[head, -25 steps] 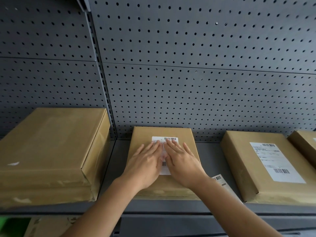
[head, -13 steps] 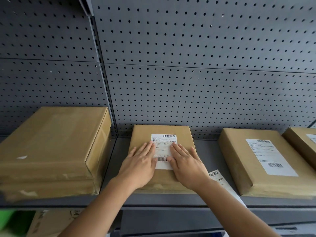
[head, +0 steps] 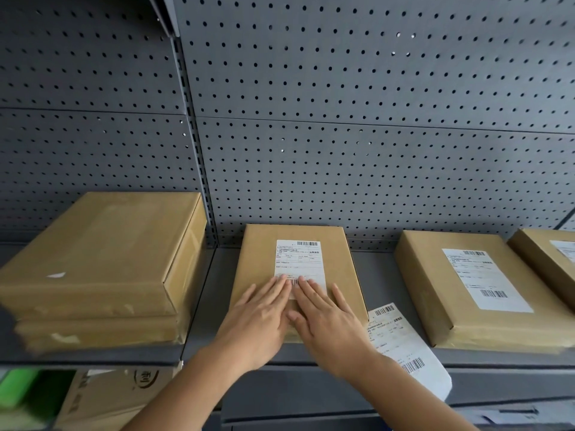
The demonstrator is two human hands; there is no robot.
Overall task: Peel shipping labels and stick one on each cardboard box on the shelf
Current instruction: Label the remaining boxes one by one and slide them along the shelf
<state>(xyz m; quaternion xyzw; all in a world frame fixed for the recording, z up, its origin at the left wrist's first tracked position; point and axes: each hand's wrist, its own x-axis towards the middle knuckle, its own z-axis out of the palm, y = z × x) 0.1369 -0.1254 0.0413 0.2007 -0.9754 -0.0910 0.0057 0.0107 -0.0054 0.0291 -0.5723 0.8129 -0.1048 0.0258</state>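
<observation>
While both of my palms are lying flat on the middle box (head: 258, 259), I am pressing my left hand (head: 261, 321) and my right hand (head: 326, 325) side by side over its near half, fingers straight and close together, gripping nothing. My fingertips (head: 280, 282) are touching the lower part of the white label (head: 298, 259), which is sitting on the box top with one barcode at its far edge and another just under my fingers. The box is lying flat on the grey shelf (head: 214, 290), its far end close to the pegboard panel (head: 342, 119). To my left, a stack of brown boxes (head: 102, 244) is sitting on the neighbouring shelf section, apart from the middle box. To my right, another box (head: 429, 275) is lying flat and carrying its own printed sticker (head: 485, 281), and just beyond it a further box (head: 541, 253) is showing at the frame edge. Between the middle box and the one to its right, a loose label sheet (head: 401, 343) is lying on the shelf, its near end hanging over the front lip beside my right forearm. Below the shelf, a printed carton (head: 102, 399) is showing.
</observation>
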